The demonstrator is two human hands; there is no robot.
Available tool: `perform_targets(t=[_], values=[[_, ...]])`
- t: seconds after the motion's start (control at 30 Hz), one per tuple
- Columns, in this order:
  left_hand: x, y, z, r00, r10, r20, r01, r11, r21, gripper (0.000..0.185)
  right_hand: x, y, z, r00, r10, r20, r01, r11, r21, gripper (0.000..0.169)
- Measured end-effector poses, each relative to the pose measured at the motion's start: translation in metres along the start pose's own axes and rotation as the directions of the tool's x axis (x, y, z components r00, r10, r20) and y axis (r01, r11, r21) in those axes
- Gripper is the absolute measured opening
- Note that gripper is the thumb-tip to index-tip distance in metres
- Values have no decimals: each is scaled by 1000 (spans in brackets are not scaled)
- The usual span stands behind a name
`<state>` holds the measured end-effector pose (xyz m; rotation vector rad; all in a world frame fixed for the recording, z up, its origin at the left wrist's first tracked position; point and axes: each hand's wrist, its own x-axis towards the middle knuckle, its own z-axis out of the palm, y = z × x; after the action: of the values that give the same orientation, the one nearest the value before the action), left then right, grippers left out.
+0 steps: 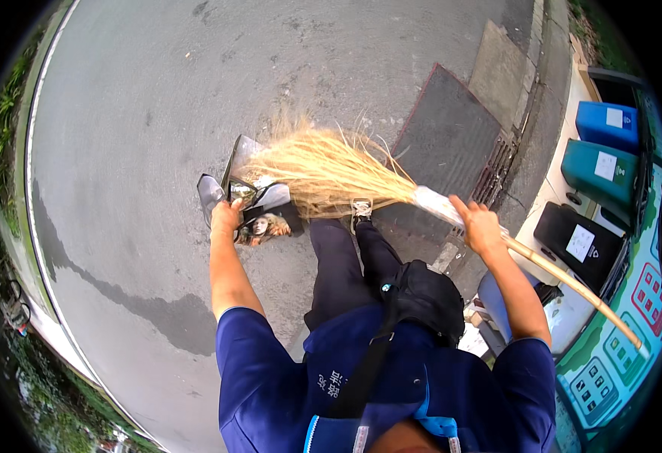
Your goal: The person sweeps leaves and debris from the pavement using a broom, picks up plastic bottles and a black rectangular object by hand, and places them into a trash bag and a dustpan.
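Note:
My right hand point(481, 226) grips a long broom just past the white wrapping point(438, 205) that binds its straw-coloured bristles. Its bamboo handle point(574, 281) runs out behind the hand to the lower right. The bristles point(336, 170) fan out low over the asphalt, blurred at their far tips. On the other side, my left hand point(227, 216) is closed on the edge of a dark bag-like holder point(294, 218) with black edging and a printed picture. Bristles cover part of the holder, so its inside is largely hidden.
Grey asphalt point(155, 124) spreads ahead and left. A dark mat or plate point(444, 119) lies beside a drain grate point(495, 164) and kerb. Blue point(594, 127), green point(586, 170) and black point(557, 235) wheeled bins stand right. A black bag point(427, 300) hangs at my waist.

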<state>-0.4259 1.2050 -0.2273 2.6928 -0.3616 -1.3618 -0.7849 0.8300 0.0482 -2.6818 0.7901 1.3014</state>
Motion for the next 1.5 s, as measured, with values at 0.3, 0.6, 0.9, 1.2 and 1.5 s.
perform_targets(t=[0.3,0.6,0.9,1.2,1.5], values=[[-8,29,0,942,336,24,-333,920,205,53,-248,51,62,748,658,88,-656,710,255,65],[-56,145,-65,884,447,138,-466,811,355,52,-419,-17,157,139,888,438,-931,-34,364,79],[-151,283,-126,637,753,164,-741,540,398,45,-486,-32,192,-50,784,619,-874,-335,353,69],[-205,447,-134,533,806,257,-813,404,418,45,-441,22,131,241,670,702,-866,-179,468,72],[-223,545,-118,551,718,424,-826,396,402,49,-443,102,62,329,696,638,-828,-113,549,81]])
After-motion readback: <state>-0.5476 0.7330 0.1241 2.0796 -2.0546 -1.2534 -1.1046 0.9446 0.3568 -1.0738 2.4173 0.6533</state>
